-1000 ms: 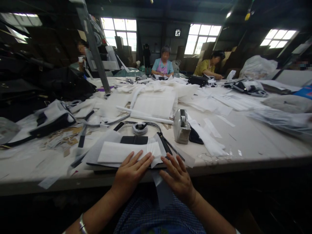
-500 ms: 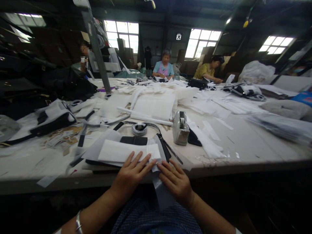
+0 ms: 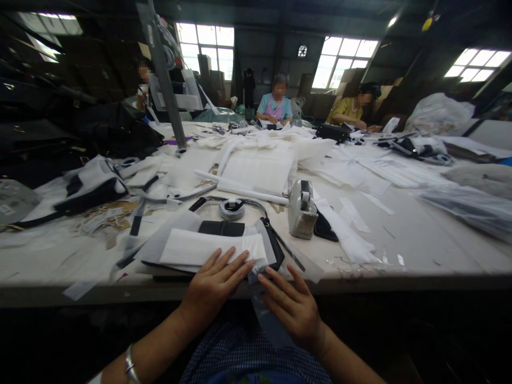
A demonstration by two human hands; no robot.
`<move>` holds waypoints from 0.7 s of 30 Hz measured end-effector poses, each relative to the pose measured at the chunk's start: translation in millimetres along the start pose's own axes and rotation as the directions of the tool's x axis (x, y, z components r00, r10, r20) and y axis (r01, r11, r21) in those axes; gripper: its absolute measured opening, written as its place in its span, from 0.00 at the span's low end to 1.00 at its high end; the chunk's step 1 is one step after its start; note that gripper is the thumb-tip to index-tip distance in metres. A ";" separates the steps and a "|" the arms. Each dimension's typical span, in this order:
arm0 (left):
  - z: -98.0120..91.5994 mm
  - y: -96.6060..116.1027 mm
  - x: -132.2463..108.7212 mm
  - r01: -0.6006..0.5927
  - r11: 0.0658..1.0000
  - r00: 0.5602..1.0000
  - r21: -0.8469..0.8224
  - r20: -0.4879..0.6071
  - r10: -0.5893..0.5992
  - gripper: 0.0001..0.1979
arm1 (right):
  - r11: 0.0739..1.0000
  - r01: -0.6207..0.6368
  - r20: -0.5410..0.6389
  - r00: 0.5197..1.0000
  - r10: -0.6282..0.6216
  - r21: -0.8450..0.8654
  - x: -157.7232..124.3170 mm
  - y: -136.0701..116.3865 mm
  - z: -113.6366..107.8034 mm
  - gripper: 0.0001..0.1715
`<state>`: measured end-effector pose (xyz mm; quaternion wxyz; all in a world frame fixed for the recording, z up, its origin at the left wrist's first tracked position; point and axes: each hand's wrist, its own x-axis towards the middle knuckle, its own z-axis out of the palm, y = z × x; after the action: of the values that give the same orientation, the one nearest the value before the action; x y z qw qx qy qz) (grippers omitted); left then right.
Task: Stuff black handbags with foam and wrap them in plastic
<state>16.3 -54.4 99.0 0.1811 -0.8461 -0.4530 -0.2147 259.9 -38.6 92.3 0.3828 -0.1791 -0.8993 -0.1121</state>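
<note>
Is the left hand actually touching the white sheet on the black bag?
Touching. The head view shows the left hand spread flat over the near edge of the white sheet, overlapping it with no gap visible.

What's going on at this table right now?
A person at the table edge presses the left hand flat on a white sheet laid over a black bag. The right hand rests, fingers spread, on a clear strip hanging over the edge. A tape dispenser and a tape roll sit just behind. Other people work at the far side.
</note>
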 end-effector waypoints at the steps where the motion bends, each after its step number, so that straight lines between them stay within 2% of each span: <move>1: 0.2 -0.2 -0.1 0.001 1.000 1.000 0.002 0.007 -0.001 0.24 | 1.000 0.003 0.007 1.000 -0.003 -0.001 -0.6 -2.1 -1.1 0.13; 5: 1.1 -0.5 -1.4 -0.004 1.000 1.000 0.016 0.015 0.003 0.24 | 1.000 0.002 0.017 1.000 -0.002 0.013 -5.9 -8.2 -3.0 0.15; 12: -0.1 0.9 -2.0 -0.003 1.000 1.000 0.011 -0.008 0.003 0.24 | 0.988 0.003 0.001 1.000 -0.004 0.154 -16.0 -12.0 1.2 0.14; 21: -0.2 2.5 -3.0 0.005 1.000 1.000 -0.004 -0.002 -0.005 0.23 | 0.995 0.043 0.003 0.999 -0.044 0.086 2.8 -6.9 -15.0 0.13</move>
<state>16.8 -57.9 97.3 0.1790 -0.8451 -0.4547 -0.2169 265.0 -49.3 104.1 0.3852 -0.1430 -0.9080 -0.0812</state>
